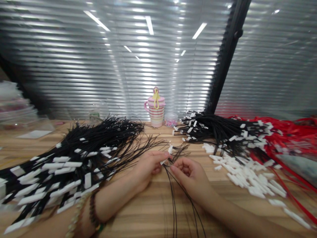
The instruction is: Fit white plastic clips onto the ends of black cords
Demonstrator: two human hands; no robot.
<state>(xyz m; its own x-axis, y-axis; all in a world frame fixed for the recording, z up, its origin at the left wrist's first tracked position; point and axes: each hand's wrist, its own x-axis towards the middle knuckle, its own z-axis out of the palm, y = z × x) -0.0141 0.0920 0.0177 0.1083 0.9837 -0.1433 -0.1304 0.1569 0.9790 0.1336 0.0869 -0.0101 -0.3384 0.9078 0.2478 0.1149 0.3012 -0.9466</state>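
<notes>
My left hand (146,168) pinches a small white tag (170,149) between thumb and fingers near the middle of the table. Thin black cords (174,201) run from the fingertips down toward the near edge. Close on the right, my right hand (193,177) has its thumb and index finger closed on one of the black cords. Loose cord ends (179,151) lie just beyond both hands. Left of my left arm spreads a large heap of black cords (106,132) with many white tags (61,165) on them.
White plastic pieces (250,175) are scattered at the right, below another bundle of tagged black cords (220,127). Red ribbons (292,132) lie at the far right. A striped lidded mug (156,114) and a small clear tub (170,119) stand at the back by the blinds.
</notes>
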